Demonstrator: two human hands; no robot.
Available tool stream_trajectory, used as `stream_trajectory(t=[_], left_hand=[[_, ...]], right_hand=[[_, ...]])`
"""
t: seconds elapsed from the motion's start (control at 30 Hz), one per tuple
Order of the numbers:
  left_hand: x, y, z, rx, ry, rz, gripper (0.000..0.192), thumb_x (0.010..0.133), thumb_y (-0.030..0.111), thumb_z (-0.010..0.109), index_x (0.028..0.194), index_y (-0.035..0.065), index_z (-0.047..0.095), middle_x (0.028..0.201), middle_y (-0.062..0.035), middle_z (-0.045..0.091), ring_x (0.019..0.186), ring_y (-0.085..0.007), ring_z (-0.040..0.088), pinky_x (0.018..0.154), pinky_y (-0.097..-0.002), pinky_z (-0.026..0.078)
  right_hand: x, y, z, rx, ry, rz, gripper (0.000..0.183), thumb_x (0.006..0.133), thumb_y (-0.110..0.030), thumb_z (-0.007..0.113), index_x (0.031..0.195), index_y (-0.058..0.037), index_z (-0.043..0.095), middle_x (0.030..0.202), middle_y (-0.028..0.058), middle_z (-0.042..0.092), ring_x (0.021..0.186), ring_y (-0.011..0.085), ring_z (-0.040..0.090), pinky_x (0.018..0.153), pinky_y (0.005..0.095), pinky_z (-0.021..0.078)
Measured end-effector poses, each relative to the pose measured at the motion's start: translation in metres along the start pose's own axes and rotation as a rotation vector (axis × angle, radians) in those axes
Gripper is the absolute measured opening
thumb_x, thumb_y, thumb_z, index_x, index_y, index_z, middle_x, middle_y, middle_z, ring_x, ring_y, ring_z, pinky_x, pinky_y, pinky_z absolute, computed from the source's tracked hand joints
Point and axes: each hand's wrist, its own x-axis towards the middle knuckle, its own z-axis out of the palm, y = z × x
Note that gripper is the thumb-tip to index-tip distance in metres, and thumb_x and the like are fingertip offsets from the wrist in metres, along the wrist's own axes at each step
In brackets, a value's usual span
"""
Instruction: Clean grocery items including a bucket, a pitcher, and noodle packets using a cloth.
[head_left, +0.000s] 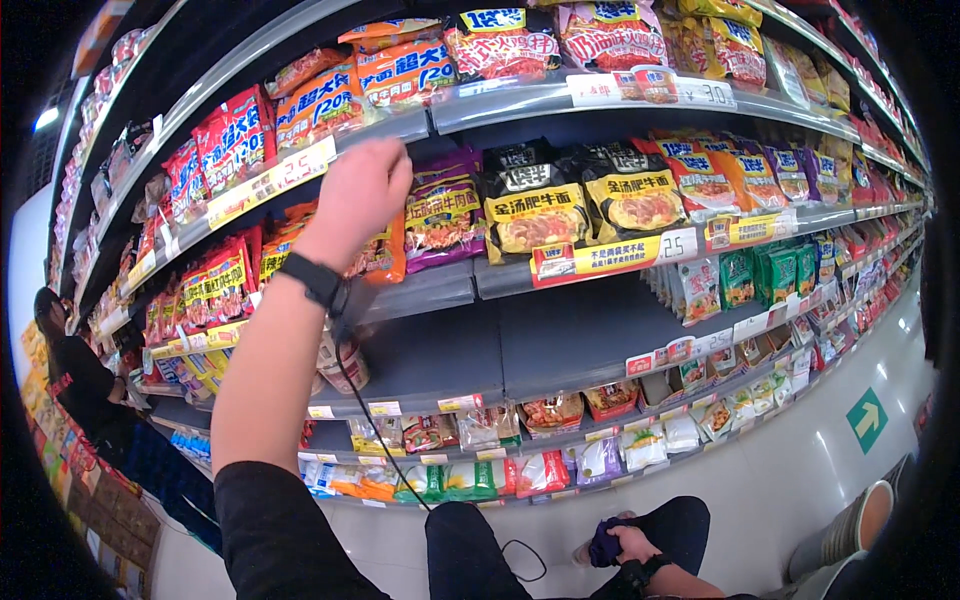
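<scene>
My left hand (367, 195) is raised in front of the shelves, back of the hand toward me, beside the upper shelf's front edge. Its fingers curl away from view, so whether they grip anything is hidden. Behind it are an orange noodle packet (386, 251) and a purple noodle packet (444, 210). A dark band (309, 279) is on that wrist, and a thin black cable (367, 405) runs down from it. Low in front of me, by my right thigh, my right hand (634, 544) is closed around a bunched dark purple cloth (602, 544).
Black-and-yellow noodle packets (536, 214) sit right of my left hand. Paper cups (345, 364) stand on the shelf below it. Stacked buckets (844, 525) are on the floor at right. Another person (86, 382) stands at the left.
</scene>
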Motion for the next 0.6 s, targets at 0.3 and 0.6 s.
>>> stream_trajectory(t=[0.3,0.6], left_hand=[[0.095,-0.066,-0.023,0.014,-0.014,-0.249,0.023,0.085,0.02,0.056,0.099,0.0035,0.063,0.093,-0.0195,0.066,0.092,-0.0349,0.064,0.081,-0.0415,0.049],[0.071,-0.1,-0.022,-0.023,-0.06,-0.472,0.032,0.083,0.024,0.054,0.102,0.0017,0.066,0.101,-0.0218,0.067,0.099,-0.037,0.063,0.087,-0.0426,0.049]], right_hand=[[0.002,-0.007,-0.01,-0.225,-0.041,-0.115,0.075,0.052,-0.014,0.083,0.122,-0.0069,0.058,0.109,0.0159,0.063,0.1,0.034,0.06,0.092,0.0364,0.0484],[-0.004,-0.009,-0.011,-0.272,-0.02,-0.044,0.078,0.051,-0.014,0.086,0.124,-0.0061,0.057,0.11,0.0173,0.063,0.103,0.0333,0.061,0.095,0.035,0.0481]])
